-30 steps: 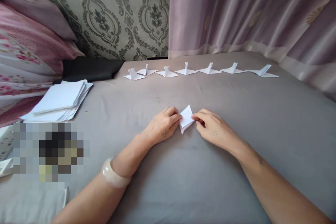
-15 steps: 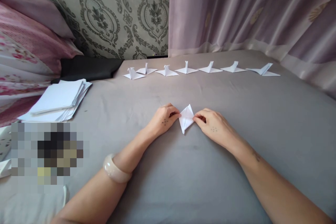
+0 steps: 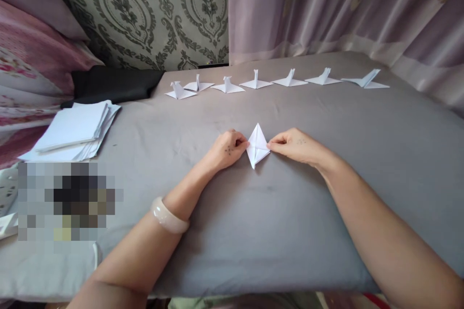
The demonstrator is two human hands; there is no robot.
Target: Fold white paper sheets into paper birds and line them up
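Between my two hands is a small piece of folded white paper [image 3: 257,146], shaped like a diamond with a crease down its middle. My left hand [image 3: 229,148] pinches its left corner between thumb and fingers. At the opposite corner, my right hand [image 3: 295,145] grips the paper's right edge with thumb and forefinger. The paper's upper and lower points are free of both hands. Beyond them, several folded white paper birds [image 3: 255,81] stand in a row across the grey cloth [image 3: 308,231].
At the left lies a stack of white paper sheets [image 3: 72,128], with a black folded item [image 3: 116,84] behind it. A blurred-out patch [image 3: 72,200] covers the near left. Purple curtains [image 3: 308,5] hang at the far right, and pink floral fabric [image 3: 32,58] bulges at the left.
The view has tipped downward, showing the cloth's near edge. The folded paper now shows a fuller diamond with its upper point straightened, and my right hand has turned flatter at its corner.
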